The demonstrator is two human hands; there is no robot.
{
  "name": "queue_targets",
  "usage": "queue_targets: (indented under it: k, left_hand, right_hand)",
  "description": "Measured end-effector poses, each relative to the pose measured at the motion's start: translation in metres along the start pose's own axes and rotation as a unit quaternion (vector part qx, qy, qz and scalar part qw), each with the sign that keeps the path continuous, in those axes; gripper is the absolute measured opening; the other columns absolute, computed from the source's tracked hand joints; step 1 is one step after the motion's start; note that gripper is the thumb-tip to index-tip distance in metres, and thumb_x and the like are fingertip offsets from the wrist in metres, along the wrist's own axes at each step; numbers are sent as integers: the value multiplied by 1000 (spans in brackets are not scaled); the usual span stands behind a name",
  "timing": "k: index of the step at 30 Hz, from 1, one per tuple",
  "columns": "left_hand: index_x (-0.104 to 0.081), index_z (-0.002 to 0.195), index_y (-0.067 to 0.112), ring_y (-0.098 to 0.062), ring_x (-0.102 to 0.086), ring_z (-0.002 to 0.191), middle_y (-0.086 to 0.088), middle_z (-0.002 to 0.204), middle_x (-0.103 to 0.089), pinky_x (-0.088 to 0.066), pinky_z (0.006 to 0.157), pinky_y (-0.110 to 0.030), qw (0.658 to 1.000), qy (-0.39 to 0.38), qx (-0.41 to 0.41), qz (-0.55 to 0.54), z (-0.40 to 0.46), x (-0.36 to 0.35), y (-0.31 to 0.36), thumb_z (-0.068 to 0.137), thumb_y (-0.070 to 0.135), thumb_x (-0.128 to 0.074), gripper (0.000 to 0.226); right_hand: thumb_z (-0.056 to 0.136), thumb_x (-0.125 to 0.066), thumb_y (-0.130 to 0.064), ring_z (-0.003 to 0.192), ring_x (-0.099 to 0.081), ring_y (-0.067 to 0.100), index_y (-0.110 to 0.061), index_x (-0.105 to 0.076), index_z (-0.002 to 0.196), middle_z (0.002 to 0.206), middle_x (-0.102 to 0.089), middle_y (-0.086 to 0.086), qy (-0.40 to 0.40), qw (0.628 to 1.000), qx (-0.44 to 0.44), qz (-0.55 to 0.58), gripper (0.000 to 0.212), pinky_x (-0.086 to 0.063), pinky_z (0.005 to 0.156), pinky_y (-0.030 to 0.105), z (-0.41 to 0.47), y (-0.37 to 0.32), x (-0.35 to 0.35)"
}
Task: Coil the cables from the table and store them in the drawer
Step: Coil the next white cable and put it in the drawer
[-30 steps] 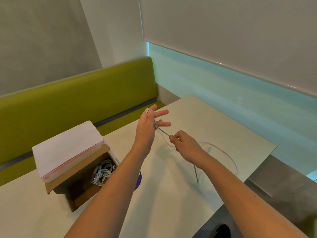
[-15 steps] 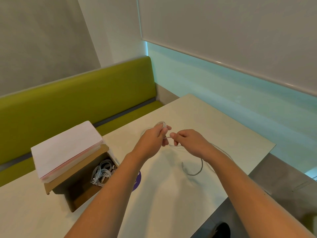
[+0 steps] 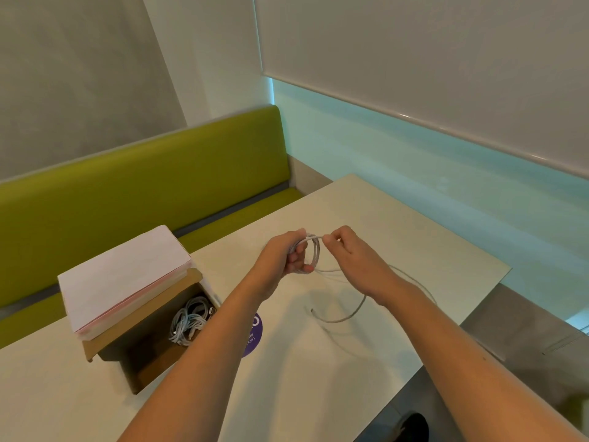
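Above the pale rectangular table (image 3: 366, 362), small loops of a thin white cable (image 3: 314, 254) are gripped by the curled left hand (image 3: 288, 258). Its strand is pinched by the right hand (image 3: 353, 255); the slack tail trails onto the table nearer the person.
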State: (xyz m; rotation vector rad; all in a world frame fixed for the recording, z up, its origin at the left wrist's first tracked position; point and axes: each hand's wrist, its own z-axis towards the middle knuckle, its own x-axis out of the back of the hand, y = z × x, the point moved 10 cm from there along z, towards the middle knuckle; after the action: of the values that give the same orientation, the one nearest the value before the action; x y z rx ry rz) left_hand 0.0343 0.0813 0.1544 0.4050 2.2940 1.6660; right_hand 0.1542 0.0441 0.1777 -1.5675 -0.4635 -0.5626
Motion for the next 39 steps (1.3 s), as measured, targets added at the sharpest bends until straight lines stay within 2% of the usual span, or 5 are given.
queue_targets:
  k: [7,16,21,29,39]
  left_hand:
    - [-37,62,16,-8,-21,38,4,52,-21,-44,54,-23,968,-43,-16,-248,-3,-3,-5,102,33,-44,45]
    - [-37,63,16,-10,-23,41,3,55,-21,-45,57,-25,953,5,-7,-302,0,7,-12,103,32,-43,44]
    - [-40,63,17,-15,-36,55,0,57,-33,-40,77,-31,967,15,-19,-255,1,11,-14,103,34,-42,44]
    - [-72,90,22,-17,-53,98,2,104,-61,-41,89,-35,975,111,-51,184,-2,30,6,105,40,-35,44]
    - [-62,125,13,-14,-51,114,2,122,-60,-34,88,-23,973,140,-66,171,-10,15,20,105,22,-35,35]
  right_hand:
    - [105,-28,-41,78,-51,10,-15,-61,108,86,-57,-4,-49,998,37,11,42,-40,75,30,-2,-9,-23]
    - [103,-37,-31,60,-36,12,-14,-57,89,67,-42,-6,-51,987,5,155,29,-31,57,23,2,-13,-25]
    - [104,-36,-31,53,-30,10,-13,-58,90,55,-35,-11,-101,963,-24,248,32,-28,54,23,0,-12,-28]
    - [104,-38,-29,69,-44,7,-17,-57,81,75,-51,-8,-43,998,16,37,31,-35,65,24,11,-5,-10]
    - [103,-34,-33,69,-48,16,-23,-54,78,71,-52,-7,0,995,-27,-93,33,-35,62,33,20,7,-5]
